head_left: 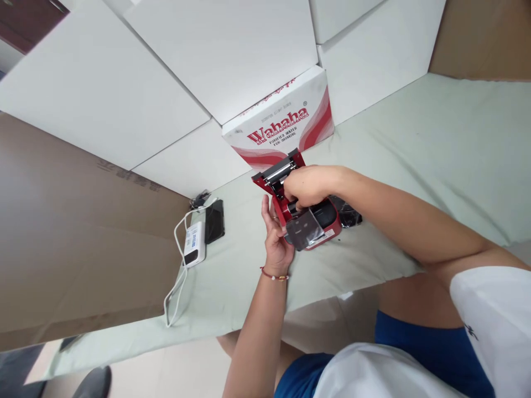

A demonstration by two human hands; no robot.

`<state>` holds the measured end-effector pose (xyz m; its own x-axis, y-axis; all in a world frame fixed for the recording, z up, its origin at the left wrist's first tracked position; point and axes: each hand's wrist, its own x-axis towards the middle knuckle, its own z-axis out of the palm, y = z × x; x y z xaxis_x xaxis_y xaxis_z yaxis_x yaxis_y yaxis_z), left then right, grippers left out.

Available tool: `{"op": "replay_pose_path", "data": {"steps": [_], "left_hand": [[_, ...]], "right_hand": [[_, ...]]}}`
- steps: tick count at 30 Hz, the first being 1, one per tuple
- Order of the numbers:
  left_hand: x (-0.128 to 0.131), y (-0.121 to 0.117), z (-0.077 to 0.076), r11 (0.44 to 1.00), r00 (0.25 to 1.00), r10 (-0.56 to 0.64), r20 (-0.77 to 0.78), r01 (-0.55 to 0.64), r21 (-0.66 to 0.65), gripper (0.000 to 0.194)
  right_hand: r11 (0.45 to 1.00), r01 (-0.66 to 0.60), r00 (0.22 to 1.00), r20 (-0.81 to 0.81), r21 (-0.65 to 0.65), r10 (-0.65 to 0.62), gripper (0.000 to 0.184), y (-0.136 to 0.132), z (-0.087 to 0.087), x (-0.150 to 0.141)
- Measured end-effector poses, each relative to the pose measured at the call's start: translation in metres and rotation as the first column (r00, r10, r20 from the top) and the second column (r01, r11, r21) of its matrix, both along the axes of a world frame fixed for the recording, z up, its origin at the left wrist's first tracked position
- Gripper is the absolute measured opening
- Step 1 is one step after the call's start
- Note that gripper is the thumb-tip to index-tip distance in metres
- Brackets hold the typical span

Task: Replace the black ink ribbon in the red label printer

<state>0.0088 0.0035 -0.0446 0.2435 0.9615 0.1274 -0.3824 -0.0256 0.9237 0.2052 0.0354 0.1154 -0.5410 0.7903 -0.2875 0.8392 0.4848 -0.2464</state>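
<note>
A small red machine with black parts stands on the cloth-covered table, its red-and-black lid raised and a shiny metal bar on the lid's inside. Against the machine's left side rests my left hand, index finger stretched upward and fingers apart; its thumb is partly hidden. My right hand reaches in between lid and body, fingers curled and pressed together. What they hold, if anything, is hidden. A flat dark grey sheet, glossy like plastic, lies over the machine's front. Black crinkled plastic sits at its right.
Behind the machine stands a white and red Wahaha carton before white boxes. On the left are a black phone, a white power bank and a white cable. A large brown cardboard panel borders that side.
</note>
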Motion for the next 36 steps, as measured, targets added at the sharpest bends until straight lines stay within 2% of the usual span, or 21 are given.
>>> {"op": "replay_pose_path", "data": {"steps": [4, 9, 11, 13, 15, 18, 20, 21, 23, 25, 27, 30, 34, 36], "left_hand": [[0.002, 0.0, 0.002, 1.0, 1.0, 0.013, 0.01, -0.013, 0.0, 0.091], [0.004, -0.001, 0.005, 1.0, 1.0, 0.004, 0.018, -0.004, 0.007, 0.085], [0.005, -0.001, 0.005, 1.0, 1.0, 0.01, 0.023, -0.01, 0.002, 0.086], [0.005, -0.002, 0.005, 1.0, 0.999, 0.024, 0.047, -0.024, -0.011, 0.089], [0.006, -0.002, 0.005, 1.0, 0.998, 0.028, 0.058, -0.028, -0.011, 0.092], [0.006, -0.003, 0.005, 1.0, 0.999, 0.019, 0.043, -0.02, 0.006, 0.094], [0.006, -0.003, 0.004, 1.0, 0.999, 0.02, 0.031, -0.021, 0.021, 0.094], [0.006, -0.003, 0.004, 0.999, 0.999, 0.021, 0.025, -0.021, 0.029, 0.094], [0.005, -0.002, 0.002, 0.999, 0.999, 0.028, 0.019, -0.029, 0.038, 0.095], [0.004, -0.001, 0.001, 0.998, 0.998, 0.052, 0.031, -0.053, 0.032, 0.095], [0.003, 0.0, 0.001, 0.995, 0.994, 0.093, 0.056, -0.095, 0.025, 0.091], [0.003, 0.002, 0.003, 0.989, 0.986, 0.144, 0.081, -0.146, 0.024, 0.08], [0.004, 0.0, 0.008, 0.992, 0.99, 0.123, 0.076, -0.123, -0.002, 0.053], [0.004, 0.0, 0.009, 0.993, 0.991, 0.119, 0.056, -0.119, 0.006, 0.05]], "right_hand": [[1.0, 0.008, 0.998, 0.06, 0.029, -0.009, 0.039, 0.0, -0.005, -0.005], [0.998, 0.067, 0.986, 0.152, 0.015, -0.069, 0.035, -0.005, -0.012, -0.017], [0.998, 0.066, 0.987, 0.148, 0.002, -0.066, 0.031, -0.01, -0.007, -0.014], [1.0, 0.028, 0.997, 0.068, 0.003, -0.028, 0.028, -0.017, 0.003, -0.007], [0.996, 0.007, 0.995, -0.101, 0.09, 0.002, 0.03, -0.025, 0.016, 0.002], [0.932, 0.146, 0.946, -0.323, 0.333, -0.033, 0.04, -0.031, 0.028, 0.012], [0.864, 0.227, 0.94, -0.332, 0.449, -0.074, 0.045, -0.029, 0.027, 0.016], [0.848, 0.233, 0.949, -0.302, 0.475, -0.092, 0.047, -0.026, 0.025, 0.017], [0.87, 0.183, 0.975, -0.201, 0.457, -0.1, 0.049, -0.022, 0.019, 0.019], [0.91, 0.13, 0.988, -0.126, 0.393, -0.087, 0.042, -0.021, 0.017, 0.021], [0.927, 0.126, 0.99, -0.099, 0.354, -0.097, 0.033, -0.026, 0.02, 0.022], [0.943, 0.129, 0.991, -0.055, 0.306, -0.118, 0.029, -0.039, 0.03, 0.022], [0.993, -0.009, 0.998, 0.055, 0.115, 0.002, 0.021, -0.048, 0.031, 0.017], [0.994, -0.044, 0.997, 0.069, 0.101, 0.037, 0.019, -0.049, 0.027, 0.012]]}}
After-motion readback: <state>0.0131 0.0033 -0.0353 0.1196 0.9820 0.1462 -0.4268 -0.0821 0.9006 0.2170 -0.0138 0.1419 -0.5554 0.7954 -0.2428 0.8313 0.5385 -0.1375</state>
